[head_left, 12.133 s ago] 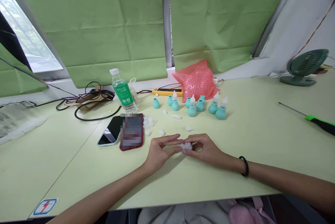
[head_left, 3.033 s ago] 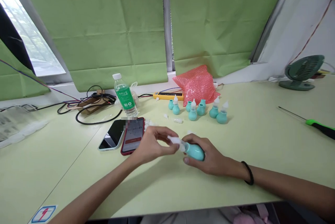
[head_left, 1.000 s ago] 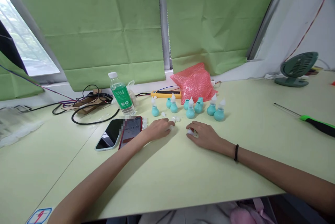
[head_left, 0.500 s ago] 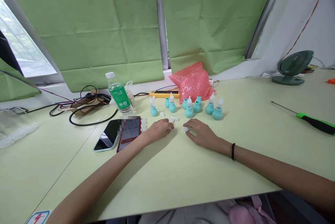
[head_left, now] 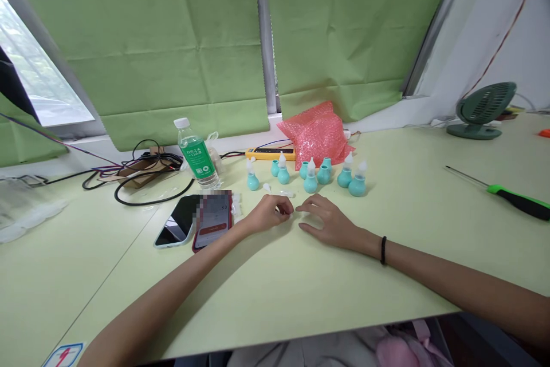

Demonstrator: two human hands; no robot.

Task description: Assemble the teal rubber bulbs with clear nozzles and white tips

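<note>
A clear cylindrical plastic tube (head_left: 287, 194) lies just beyond my curled left hand (head_left: 271, 212), contents hidden; my right hand (head_left: 329, 221) splays.

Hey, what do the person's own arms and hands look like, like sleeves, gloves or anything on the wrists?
The left hand and right hand wear no gloves. No sleeve shows on the left arm or right arm. A thin black bracelet circles the right wrist.
</note>
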